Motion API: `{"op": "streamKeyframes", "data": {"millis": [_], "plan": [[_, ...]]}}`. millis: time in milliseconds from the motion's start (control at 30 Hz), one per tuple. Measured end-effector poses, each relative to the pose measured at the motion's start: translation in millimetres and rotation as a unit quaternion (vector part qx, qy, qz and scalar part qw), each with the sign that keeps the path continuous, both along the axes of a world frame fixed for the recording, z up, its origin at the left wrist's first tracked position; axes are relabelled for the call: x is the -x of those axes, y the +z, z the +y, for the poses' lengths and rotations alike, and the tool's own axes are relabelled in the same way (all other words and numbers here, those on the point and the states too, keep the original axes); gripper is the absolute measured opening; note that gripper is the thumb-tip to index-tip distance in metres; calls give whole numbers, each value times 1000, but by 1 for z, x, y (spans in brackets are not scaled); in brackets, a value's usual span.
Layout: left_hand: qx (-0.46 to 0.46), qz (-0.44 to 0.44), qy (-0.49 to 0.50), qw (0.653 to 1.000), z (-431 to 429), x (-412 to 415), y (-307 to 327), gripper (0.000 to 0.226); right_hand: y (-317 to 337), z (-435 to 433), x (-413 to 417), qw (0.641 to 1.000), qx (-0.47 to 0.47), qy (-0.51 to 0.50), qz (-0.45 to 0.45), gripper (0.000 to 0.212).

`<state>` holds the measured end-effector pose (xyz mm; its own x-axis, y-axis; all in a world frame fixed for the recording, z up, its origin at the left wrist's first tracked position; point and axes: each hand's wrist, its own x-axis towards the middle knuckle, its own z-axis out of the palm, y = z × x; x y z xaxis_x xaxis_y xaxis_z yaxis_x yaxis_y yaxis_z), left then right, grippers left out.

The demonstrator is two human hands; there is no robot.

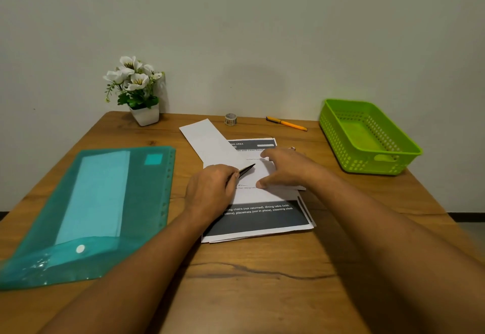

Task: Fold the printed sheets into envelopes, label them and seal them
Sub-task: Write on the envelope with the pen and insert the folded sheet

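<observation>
A white envelope (210, 142) lies slanted across a small stack of printed sheets (262, 218) in the middle of the wooden table (236, 281). My left hand (210, 191) grips a dark pen (246, 170), whose tip points right over the envelope's near end. My right hand (286, 168) lies palm down with fingers spread, pressing on the envelope and the sheets. A roll of patterned tape (231, 119) stands behind the papers, by the wall.
A teal plastic folder (147, 202) with white envelopes inside lies at the left. A green perforated basket (367, 136) stands at the right edge. An orange pen (288, 123) lies at the back. A white pot of artificial flowers (136, 89) stands back left.
</observation>
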<state>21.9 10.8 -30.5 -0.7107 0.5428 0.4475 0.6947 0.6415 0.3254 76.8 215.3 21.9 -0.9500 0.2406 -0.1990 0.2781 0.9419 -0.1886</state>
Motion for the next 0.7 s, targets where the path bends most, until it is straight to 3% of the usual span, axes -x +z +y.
{"op": "streamKeyframes", "data": {"millis": [167, 233, 400, 600, 700], "plan": [[-2, 2, -1, 1000, -1, -1, 1, 24, 3, 3, 4, 1000, -12, -15, -1, 97], [-6, 1, 1, 1000, -1, 0, 0, 24, 0, 11, 5, 999, 10, -30, 17, 80], [-17, -13, -14, 1000, 0, 4, -5, 28, -2, 36, -8, 987, 134, -46, 69, 15], [-38, -47, 5, 998, 1, 1, 2, 26, 3, 53, -39, 953, 269, -109, 91, 9], [-39, -57, 14, 997, -1, -2, 3, 17, 4, 53, -51, 934, 315, -130, 109, 23]]}}
